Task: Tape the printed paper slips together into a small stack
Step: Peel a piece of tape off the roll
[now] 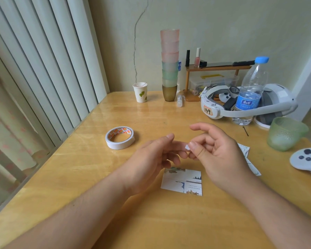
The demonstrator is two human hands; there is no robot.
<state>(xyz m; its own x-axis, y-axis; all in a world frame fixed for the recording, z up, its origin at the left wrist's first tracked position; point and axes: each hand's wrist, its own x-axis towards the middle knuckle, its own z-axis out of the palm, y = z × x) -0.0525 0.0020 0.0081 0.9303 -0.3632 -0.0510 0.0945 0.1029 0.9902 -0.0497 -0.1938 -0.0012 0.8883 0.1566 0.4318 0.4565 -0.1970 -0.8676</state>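
While both hands (183, 151) pinch tape bit (187, 147) in fingers, printed slip (182, 182) lies below, tape roll (120, 137) left

A yellow wooden table (83, 177) fills the lower frame. On it lie a tape roll (120, 137) left of centre, a printed slip (182, 182) at centre, a paper cup (140, 92) and stacked cups (169, 65) at top, and a water bottle (248, 94), headset (248, 101) and green cup (285, 133) at right.

My right hand (221, 155) is hiding most of the paper slips (248, 159) behind it, while my left hand (151, 159) is covering the printed card's (183, 182) top corner.
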